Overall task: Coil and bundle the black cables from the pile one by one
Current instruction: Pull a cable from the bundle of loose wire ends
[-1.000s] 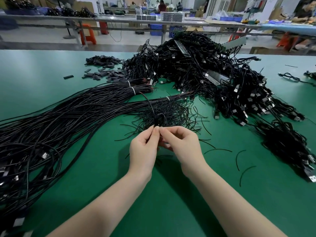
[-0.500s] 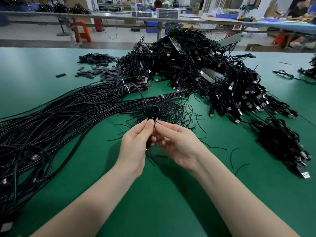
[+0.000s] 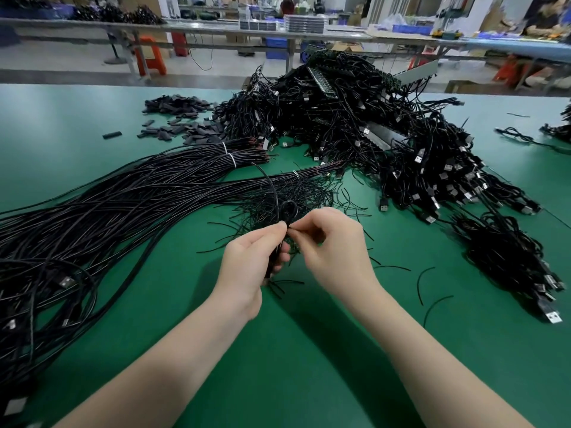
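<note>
Two hands meet in front of you above the green worktop point(image 3: 278, 366). Your left hand point(image 3: 247, 267) has its fingers curled round a coiled black cable point(image 3: 285, 211), thumb and forefinger pinching it just under the small loop that stands above your knuckles. Your right hand point(image 3: 335, 251) has its fingers bent, and its fingertips pinch a thin black tie point(image 3: 292, 231) right against the coil where the two hands touch. One loose end of the cable rises up and away from the loop. Under and just beyond the hands lies a scatter of short black ties point(image 3: 296, 193). Left of the hands, long straight cables point(image 3: 123, 211) sweep across the worktop, banded with white ties near their far ends. Right of the hands sits a heap of bundled cables point(image 3: 509, 257) with plugs showing. Beyond the hands rises the big tangled pile point(image 3: 355, 118), and to its left a patch of small dark sleeves point(image 3: 182, 118).
</note>
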`<state>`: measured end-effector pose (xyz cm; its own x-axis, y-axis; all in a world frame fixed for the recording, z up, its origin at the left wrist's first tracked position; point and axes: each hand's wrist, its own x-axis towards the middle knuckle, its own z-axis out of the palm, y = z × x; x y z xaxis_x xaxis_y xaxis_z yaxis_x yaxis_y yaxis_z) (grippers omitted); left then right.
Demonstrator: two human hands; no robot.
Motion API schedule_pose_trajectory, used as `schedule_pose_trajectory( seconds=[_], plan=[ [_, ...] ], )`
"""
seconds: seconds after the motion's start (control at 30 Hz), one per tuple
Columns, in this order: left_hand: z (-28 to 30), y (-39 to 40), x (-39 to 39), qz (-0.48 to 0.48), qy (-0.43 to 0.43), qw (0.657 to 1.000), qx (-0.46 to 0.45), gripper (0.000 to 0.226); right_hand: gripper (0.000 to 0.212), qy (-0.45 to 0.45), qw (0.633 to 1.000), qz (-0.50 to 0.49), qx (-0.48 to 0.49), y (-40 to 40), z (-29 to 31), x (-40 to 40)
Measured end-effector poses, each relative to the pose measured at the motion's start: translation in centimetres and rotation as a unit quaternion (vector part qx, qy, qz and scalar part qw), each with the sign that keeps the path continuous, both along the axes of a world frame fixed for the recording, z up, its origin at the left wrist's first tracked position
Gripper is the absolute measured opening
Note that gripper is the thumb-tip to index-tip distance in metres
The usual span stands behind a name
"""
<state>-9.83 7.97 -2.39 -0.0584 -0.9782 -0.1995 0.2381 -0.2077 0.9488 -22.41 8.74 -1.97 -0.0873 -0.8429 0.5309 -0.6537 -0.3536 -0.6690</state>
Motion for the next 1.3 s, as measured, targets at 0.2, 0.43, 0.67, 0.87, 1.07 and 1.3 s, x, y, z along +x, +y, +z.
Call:
schedule_pose_trajectory(
  seconds=[0.2, 0.43, 0.67, 0.87, 1.07, 1.3],
  plan=[
    [0.4, 0.0, 0.2, -0.038, 0.076, 0.992, 0.094, 0.025, 0.017, 0.301, 0.905, 0.035, -0.299, -0.3, -0.8, -1.3],
    [-0.4, 0.2, -0.1, -0.015, 0.114, 0.993, 0.002, 0.027, 0.020, -0.144, 0.986, 0.086, 0.005, 0.1, 0.1, -0.4],
    [-1.2, -0.1, 0.7, -0.034, 0.109, 0.992, -0.052, 0.014, 0.022, -0.406, 0.836, 0.165, 0.330, 0.6, 1.1, 0.3],
    [-1.7, -0.1, 0.9, -0.069, 0.109, 0.989, -0.075, 0.015, 0.016, -0.511, 0.746, 0.169, 0.393, 0.2, 1.0, 0.0],
    [-2.1, -0.2, 0.6, -0.065, 0.098, 0.989, -0.091, 0.017, 0.009, -0.572, 0.691, 0.170, 0.408, 0.2, 1.0, 0.3],
    [-2.0, -0.2, 0.4, -0.040, 0.094, 0.992, -0.068, 0.014, 0.011, -0.139, 0.985, 0.080, 0.056, 0.0, -0.1, -0.6]
  ],
)
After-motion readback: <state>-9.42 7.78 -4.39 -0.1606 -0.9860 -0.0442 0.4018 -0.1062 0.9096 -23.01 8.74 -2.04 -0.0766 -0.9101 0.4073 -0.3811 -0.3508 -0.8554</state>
